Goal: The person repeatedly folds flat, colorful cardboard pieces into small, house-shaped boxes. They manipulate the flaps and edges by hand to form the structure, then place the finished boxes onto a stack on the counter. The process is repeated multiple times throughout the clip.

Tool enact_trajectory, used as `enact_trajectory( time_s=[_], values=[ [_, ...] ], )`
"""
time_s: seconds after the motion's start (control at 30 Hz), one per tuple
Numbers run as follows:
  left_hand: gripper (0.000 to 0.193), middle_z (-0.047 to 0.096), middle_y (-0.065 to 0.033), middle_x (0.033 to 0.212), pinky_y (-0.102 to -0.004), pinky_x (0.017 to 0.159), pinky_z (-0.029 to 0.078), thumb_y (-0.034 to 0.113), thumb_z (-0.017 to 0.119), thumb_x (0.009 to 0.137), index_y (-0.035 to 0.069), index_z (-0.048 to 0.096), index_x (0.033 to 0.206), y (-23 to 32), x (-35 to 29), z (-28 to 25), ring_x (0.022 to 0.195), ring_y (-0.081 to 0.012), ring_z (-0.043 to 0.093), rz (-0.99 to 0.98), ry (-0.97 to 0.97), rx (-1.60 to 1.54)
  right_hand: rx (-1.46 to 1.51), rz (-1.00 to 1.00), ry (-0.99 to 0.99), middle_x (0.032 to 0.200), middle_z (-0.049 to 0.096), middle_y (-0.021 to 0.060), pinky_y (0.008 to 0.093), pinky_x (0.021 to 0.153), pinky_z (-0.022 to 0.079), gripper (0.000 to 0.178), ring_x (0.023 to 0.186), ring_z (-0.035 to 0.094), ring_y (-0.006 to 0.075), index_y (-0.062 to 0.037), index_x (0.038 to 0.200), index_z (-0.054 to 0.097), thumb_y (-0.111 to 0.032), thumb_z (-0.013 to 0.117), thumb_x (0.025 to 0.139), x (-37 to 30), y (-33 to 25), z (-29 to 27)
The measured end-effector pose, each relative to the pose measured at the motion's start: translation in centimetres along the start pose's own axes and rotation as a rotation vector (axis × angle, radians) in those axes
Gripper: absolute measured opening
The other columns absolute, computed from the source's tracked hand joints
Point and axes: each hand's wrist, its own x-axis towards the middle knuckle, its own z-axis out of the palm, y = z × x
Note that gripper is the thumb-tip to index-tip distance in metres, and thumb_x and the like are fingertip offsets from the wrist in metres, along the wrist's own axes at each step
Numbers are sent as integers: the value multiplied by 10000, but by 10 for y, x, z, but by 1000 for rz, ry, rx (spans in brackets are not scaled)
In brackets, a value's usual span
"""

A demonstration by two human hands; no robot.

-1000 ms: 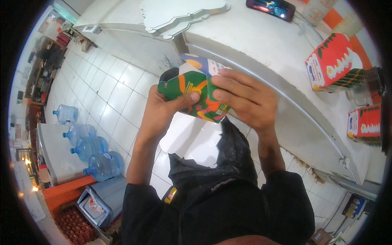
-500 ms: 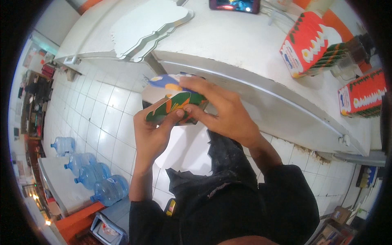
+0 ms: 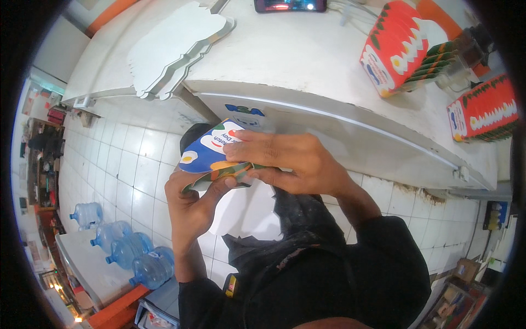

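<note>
A printed cardboard piece [image 3: 205, 152], blue on top with a white panel and egg pictures and green along its folded side, is between my two hands above my lap. My left hand [image 3: 189, 205] grips its lower left edge, thumb in front and fingers behind. From the right, my right hand [image 3: 301, 164] lays its fingers over the blue face, with the thumb below pressing the green fold. Across my thighs lies a white sheet [image 3: 246, 214] with a jagged edge.
On the white table [image 3: 285, 60] ahead lies a stack of white die-cut sheets [image 3: 175, 46]. A phone [image 3: 290, 4] is at the far edge. Red folded cartons [image 3: 392, 52] stand nested at right, with another red group [image 3: 482, 118] nearer. Several blue water bottles [image 3: 153, 268] lie at left.
The cardboard piece has tilted and come slightly nearer and left, so its blue face shows more. My right fingers now lie flatter over it. The view has shifted a little.
</note>
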Motion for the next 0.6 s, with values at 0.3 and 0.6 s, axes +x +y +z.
enact_trajectory(
  time_s=[0.3,0.6],
  values=[
    [285,698,-144,985,-280,787,521,31,761,760,-28,688,1030,14,4,4,872,-205,673,27,-96,-5,318,28,-80,1300,590,91,447,1049,390,501,1278,492,306,-121,1235,628,-331,723,791,-3,33,-4],
    [310,703,-139,941,-282,805,522,94,751,764,-22,688,1044,22,9,-4,864,-216,678,-90,-326,-147,499,276,-287,1524,261,153,492,1092,325,1103,1370,343,349,-178,1502,208,-486,833,647,-11,45,8]
  ],
)
